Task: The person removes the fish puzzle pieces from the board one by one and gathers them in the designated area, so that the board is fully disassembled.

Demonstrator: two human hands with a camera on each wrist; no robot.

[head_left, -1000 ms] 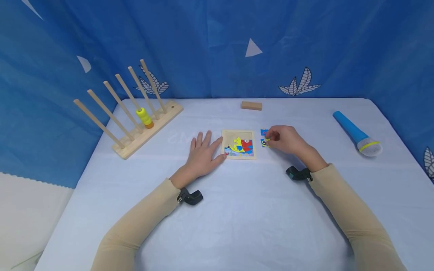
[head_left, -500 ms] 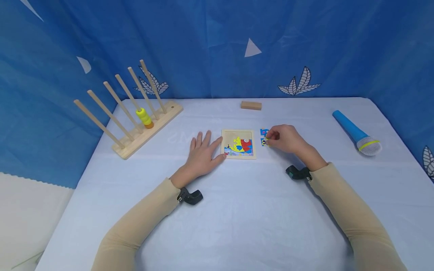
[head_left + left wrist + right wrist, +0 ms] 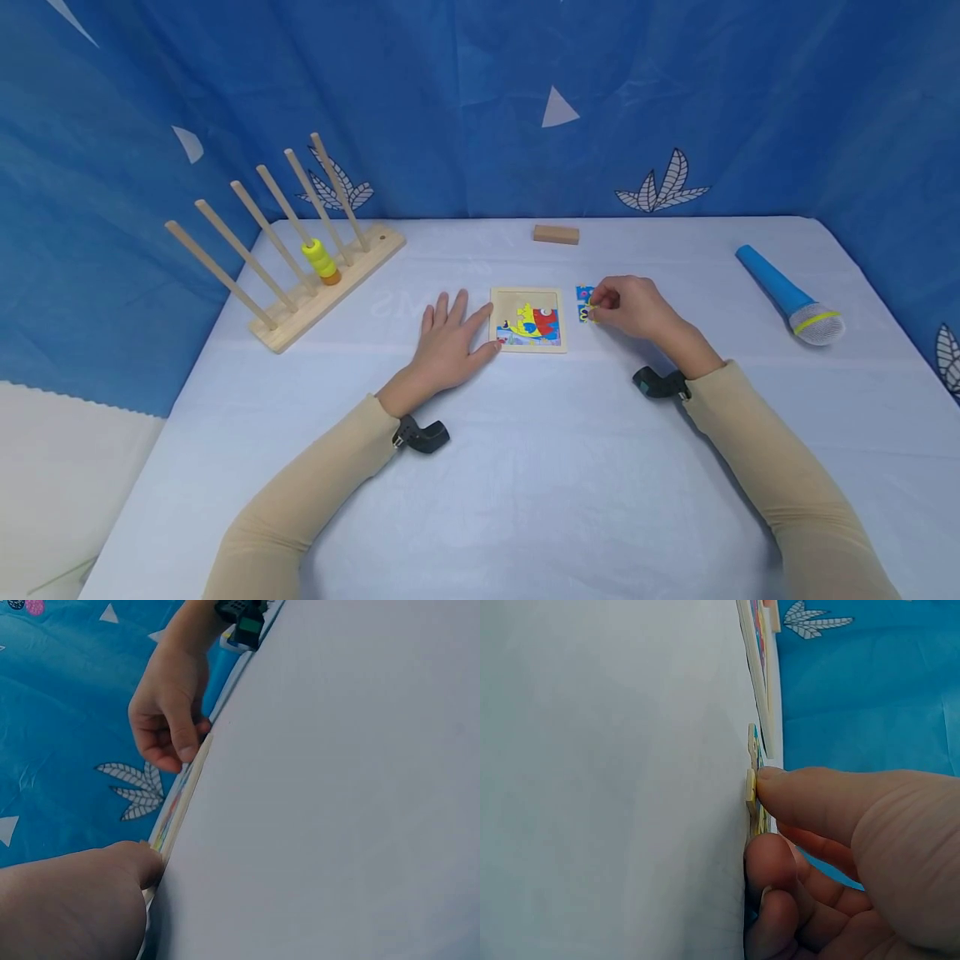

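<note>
A small square wooden jigsaw tray (image 3: 526,297) lies mid-table, its lower part filled with a red, yellow and blue fish picture. My left hand (image 3: 444,344) rests spread on the table at its left, thumb and index finger touching the frame. To the tray's right are two colourful puzzle pieces, one behind the other. My right hand (image 3: 628,308) pinches the nearer puzzle piece (image 3: 582,314), close against the farther puzzle piece (image 3: 583,292). In the right wrist view the thumb lies on a thin yellow-edged piece (image 3: 751,787), with the other fingers curled beside it.
A wooden peg stand (image 3: 330,289) with yellow and orange beads on one peg stands at the back left. Behind the tray lies a small wooden block (image 3: 557,234). A blue toy microphone (image 3: 787,293) lies at the right. A blue curtain (image 3: 465,108) hangs behind the table.
The nearer puzzle piece has shifted slightly away from me, toward the farther one, with my right fingers on it. My left hand and the tray have stayed put.
</note>
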